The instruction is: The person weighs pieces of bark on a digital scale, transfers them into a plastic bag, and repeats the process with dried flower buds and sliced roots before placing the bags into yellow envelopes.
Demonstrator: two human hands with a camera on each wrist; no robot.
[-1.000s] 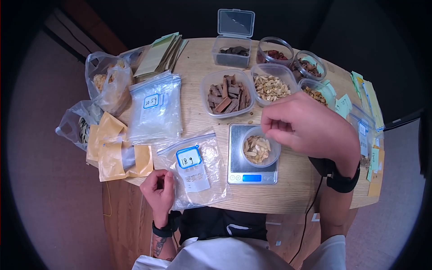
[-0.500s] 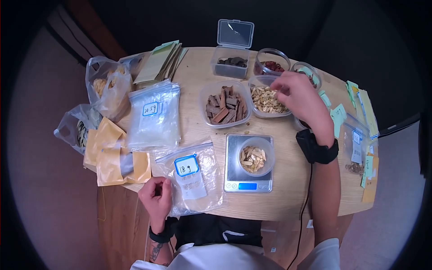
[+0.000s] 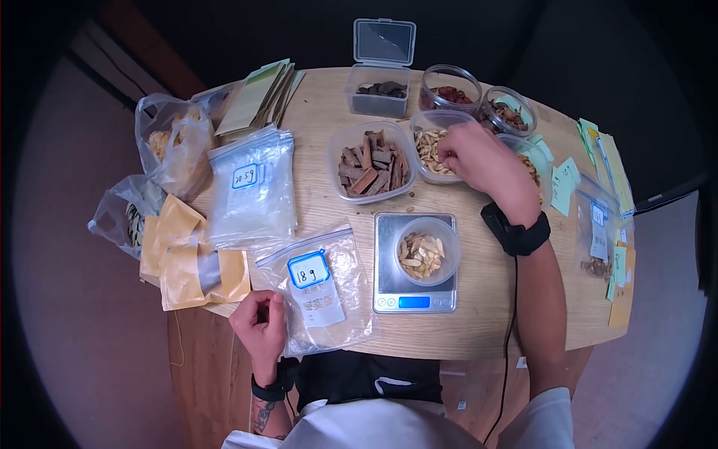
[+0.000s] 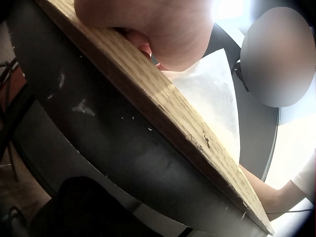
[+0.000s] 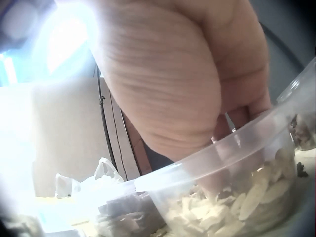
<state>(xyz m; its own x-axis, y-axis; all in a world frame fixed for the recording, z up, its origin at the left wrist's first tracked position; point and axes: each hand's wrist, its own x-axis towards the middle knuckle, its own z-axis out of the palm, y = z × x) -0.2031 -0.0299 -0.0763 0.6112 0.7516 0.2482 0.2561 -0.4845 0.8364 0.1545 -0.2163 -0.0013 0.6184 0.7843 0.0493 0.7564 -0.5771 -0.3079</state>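
My right hand (image 3: 490, 165) reaches into a clear plastic tub (image 3: 426, 118) of pale dried slices (image 3: 429, 153). In the right wrist view its fingers go down behind the tub's wall and pinch among the slices (image 5: 256, 197). Nearer to me, a digital scale (image 3: 387, 280) with a lit blue display bears a round clear cup (image 3: 451, 258), partly filled with similar slices (image 3: 420, 254). At the table's front edge my left hand (image 3: 260, 325) rests with loosely curled fingers, holding nothing. Beside it lies a clear zip bag (image 3: 351, 299) labelled 18 g.
Left stand zip bags (image 3: 258, 206), brown paper pouches (image 3: 179, 266) and plastic carrier bags (image 3: 183, 153). Bark pieces fill a tub (image 3: 338, 142) left of the slices. Behind are a box with a raised lid (image 3: 384, 41) and round jars (image 3: 449, 75). Another zip bag (image 3: 598, 239) lies right.
My right hand has moved from over the cup on the scale, away from me, into the tub of slices. The left hand has stayed by the 18 g bag.
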